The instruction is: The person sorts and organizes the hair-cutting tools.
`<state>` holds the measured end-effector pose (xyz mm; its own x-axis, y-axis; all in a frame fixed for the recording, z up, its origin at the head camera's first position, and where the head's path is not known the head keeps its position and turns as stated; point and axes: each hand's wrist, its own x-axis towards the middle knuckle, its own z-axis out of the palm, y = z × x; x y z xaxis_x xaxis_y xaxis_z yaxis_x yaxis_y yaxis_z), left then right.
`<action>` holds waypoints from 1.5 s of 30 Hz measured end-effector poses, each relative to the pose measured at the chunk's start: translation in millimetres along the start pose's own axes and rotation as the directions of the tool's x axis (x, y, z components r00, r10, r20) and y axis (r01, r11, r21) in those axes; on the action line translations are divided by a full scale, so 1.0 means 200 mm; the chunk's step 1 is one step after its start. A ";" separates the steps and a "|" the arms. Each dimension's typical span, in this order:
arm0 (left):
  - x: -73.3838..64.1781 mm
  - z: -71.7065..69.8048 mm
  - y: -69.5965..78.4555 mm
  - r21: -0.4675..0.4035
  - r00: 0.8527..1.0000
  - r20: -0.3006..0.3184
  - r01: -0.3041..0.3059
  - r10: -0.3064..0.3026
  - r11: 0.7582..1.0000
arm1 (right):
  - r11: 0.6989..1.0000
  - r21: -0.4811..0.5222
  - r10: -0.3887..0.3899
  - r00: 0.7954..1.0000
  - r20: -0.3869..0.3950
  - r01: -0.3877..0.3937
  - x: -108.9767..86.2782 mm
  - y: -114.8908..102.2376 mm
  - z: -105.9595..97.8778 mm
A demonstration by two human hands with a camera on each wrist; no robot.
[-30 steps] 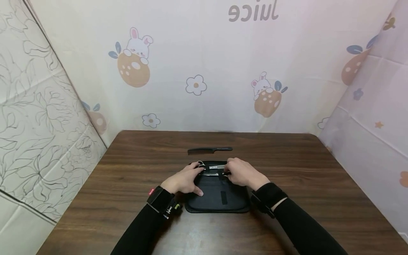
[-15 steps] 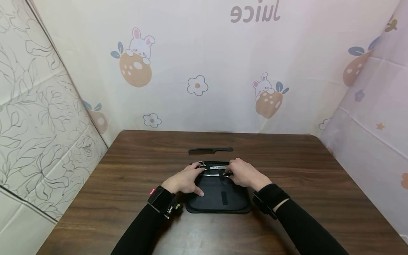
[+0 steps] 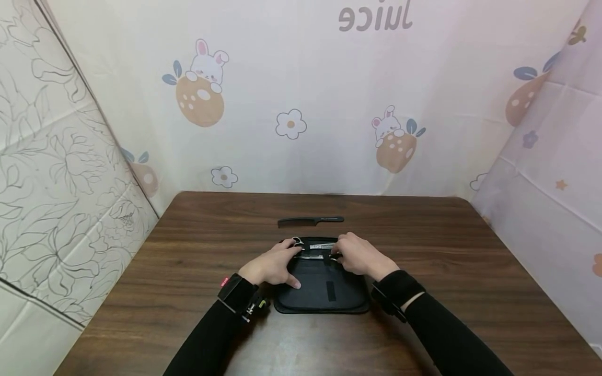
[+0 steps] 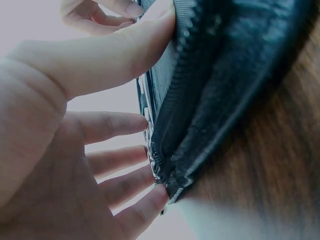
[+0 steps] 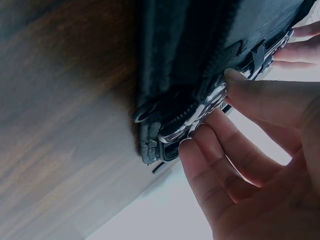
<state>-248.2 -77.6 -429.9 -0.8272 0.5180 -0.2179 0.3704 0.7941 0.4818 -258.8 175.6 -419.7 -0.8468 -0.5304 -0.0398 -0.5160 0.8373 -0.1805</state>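
A black zippered case (image 3: 308, 297) lies on the table, with two pairs of scissors across its far part. My left hand (image 3: 273, 263) rests on its left side, fingers spread, thumb on the black panel. The far scissors (image 3: 322, 246) have their finger ring under the left fingertips. The blade of the nearer scissors (image 3: 309, 257) points left, and my right hand (image 3: 359, 254) pinches these at the handle end. In the right wrist view, thumb and fingers close around the shiny scissors handle (image 5: 202, 111). The left wrist view shows the case's zipper edge (image 4: 175, 95) beside the left fingers.
A black comb (image 3: 310, 222) lies on the brown wooden table (image 3: 211, 230) beyond the case. A small dark strap (image 3: 331, 291) sits on the case panel. Patterned cloth walls (image 3: 329, 156) stand behind the table and at both sides.
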 end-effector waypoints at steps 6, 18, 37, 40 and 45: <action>0.00 -0.01 -0.01 0.001 1.000 0.006 0.004 -0.004 1.000 | 1.000 0.005 0.013 1.000 -0.002 -0.013 0.01 -0.01 0.01; 0.01 -0.02 -0.02 -0.005 1.000 0.006 -0.005 0.005 1.000 | 0.999 0.036 0.024 1.000 -0.011 -0.023 0.05 -0.02 0.02; 0.03 -0.02 -0.04 0.006 1.000 0.016 -0.014 0.014 1.000 | 0.999 0.053 0.002 1.000 -0.027 -0.001 0.10 -0.04 0.04; 0.03 -0.02 -0.04 0.003 1.000 0.014 -0.010 0.010 1.000 | 0.999 0.048 -0.002 1.000 -0.031 0.004 0.09 -0.04 0.04; 0.03 -0.02 -0.04 0.006 1.000 0.010 -0.017 0.017 1.000 | 0.999 0.021 -0.031 0.999 -0.037 0.031 0.08 -0.03 0.03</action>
<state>-258.6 -82.6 -432.4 -0.8162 0.5350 -0.2182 0.3873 0.7869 0.4805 -268.6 160.2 -425.9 -0.8347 -0.5506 0.0018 -0.5396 0.8173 -0.2022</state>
